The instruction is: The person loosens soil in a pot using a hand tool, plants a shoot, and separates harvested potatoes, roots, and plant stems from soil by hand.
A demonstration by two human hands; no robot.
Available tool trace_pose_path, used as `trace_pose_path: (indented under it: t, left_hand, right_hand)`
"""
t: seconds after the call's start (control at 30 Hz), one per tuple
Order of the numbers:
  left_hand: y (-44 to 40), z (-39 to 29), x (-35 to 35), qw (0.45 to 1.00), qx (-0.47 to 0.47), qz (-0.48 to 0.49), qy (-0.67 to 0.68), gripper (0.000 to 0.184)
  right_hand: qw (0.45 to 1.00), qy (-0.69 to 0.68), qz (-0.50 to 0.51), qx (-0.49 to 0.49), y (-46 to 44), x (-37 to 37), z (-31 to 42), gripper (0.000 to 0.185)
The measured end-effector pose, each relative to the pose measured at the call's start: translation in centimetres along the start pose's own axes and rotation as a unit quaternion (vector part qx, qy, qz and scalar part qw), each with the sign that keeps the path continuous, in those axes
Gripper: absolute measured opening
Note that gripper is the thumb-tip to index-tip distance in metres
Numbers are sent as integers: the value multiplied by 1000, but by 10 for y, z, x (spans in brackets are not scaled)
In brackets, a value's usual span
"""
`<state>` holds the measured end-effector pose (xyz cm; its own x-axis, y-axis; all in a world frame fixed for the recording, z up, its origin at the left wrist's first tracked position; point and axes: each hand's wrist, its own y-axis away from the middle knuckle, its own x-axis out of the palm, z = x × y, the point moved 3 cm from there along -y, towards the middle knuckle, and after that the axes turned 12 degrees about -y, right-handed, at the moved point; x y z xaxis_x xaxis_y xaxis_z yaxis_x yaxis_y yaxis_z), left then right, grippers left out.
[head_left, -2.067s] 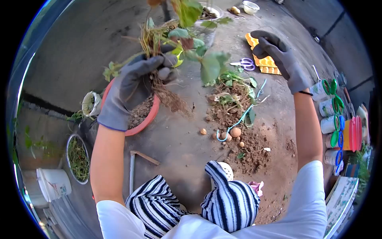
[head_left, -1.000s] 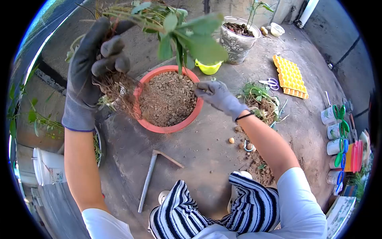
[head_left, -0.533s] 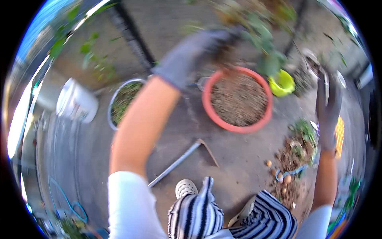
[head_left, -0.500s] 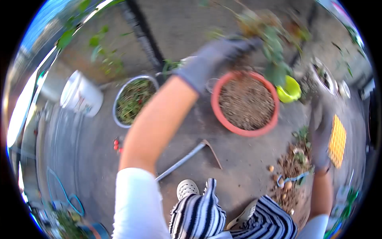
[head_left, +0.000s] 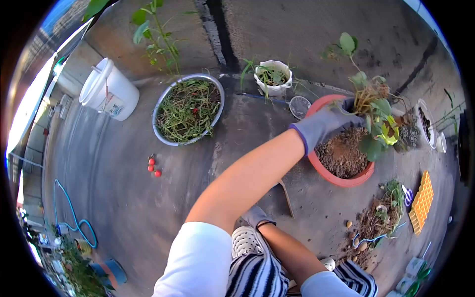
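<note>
My left hand [head_left: 331,121], in a grey glove, grips a leafy plant [head_left: 371,96] by its stem base. It holds the plant over a round red pot [head_left: 339,180] filled with loose soil [head_left: 344,153]; the roots are hidden by the glove and the pot's interior. My right hand [head_left: 256,217], also gloved, is low near my shoe and beside the hoe [head_left: 287,198]. The left forearm partly covers the hoe, and the right fingers are mostly hidden, so what they touch does not show.
A metal basin [head_left: 157,115] of cut greens, a white bucket [head_left: 116,94] and red fruits [head_left: 151,168] lie left. A small white planter [head_left: 273,89] stands behind. Right are a soil and weed heap [head_left: 378,218], scissors [head_left: 407,196], a yellow tray [head_left: 421,203] and a patterned pot [head_left: 408,131].
The view has turned left. My left hand has lowered the plant to the red pot. My right hand has moved from the right side down to near my feet, by the hoe.
</note>
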<state>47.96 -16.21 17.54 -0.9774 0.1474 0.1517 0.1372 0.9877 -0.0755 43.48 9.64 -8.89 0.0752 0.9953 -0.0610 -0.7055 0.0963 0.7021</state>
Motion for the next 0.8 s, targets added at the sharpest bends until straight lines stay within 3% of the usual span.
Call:
trace_pose_path:
  t: [0.07, 0.17, 0.23, 0.3, 0.33, 0.37, 0.4, 0.43, 0.47, 0.5, 0.57, 0.63, 0.7, 0.8]
  left_hand:
    - [3, -5, -11, 999, -36, -11, -13, 50]
    - [6, -6, -17, 997, -60, -35, 12, 49]
    - [-2, 0, -25, 995, -75, -42, -43, 55]
    - [3, -15, -24, 984, -132, -36, -115, 62]
    - [1, -15, -25, 985, -131, -22, -112, 62]
    - [-3, -16, -27, 979, -133, -42, -148, 65]
    - [-8, -18, -30, 972, -134, -64, -183, 68]
    - [-13, -18, -33, 973, -133, -56, -182, 68]
    - [-18, -19, -37, 969, -117, -55, -210, 78]
    - [-25, -20, -38, 965, -100, -55, -238, 89]
    - [-32, -32, -32, 960, -107, -80, -245, 84]
    - [-37, -49, -28, 937, -113, -80, -320, 79]
    - [-39, -56, -21, 939, -105, -87, -316, 73]
    - [-47, -61, -19, 944, -93, -104, -300, 70]
  right_hand:
    - [997, -48, -1, 57, 20, -6, 25, 60]
    - [991, -78, -96, 59, -10, 13, 2, 51]
    - [977, -163, -120, 63, 0, 15, -11, 47]
    - [965, -163, -200, -47, 23, 12, -7, 44]
    - [941, -258, -214, -44, 47, 7, -1, 38]
    - [938, -263, -223, -42, 51, 7, -5, 38]
    - [856, -443, -250, -94, 56, 10, -10, 36]
    - [739, -602, -266, -145, 61, 10, -14, 36]
    - [735, -604, -272, -147, 69, 3, -12, 36]
    - [676, -655, -295, -160, 77, -9, -12, 31]
    - [546, -746, -332, -186, 101, -34, -6, 20]
    - [513, -753, -332, -243, 137, -53, -4, 18]
    - [417, -790, -341, -293, 173, -72, -5, 23]
    - [431, -798, -287, -308, 228, -103, -29, 27]
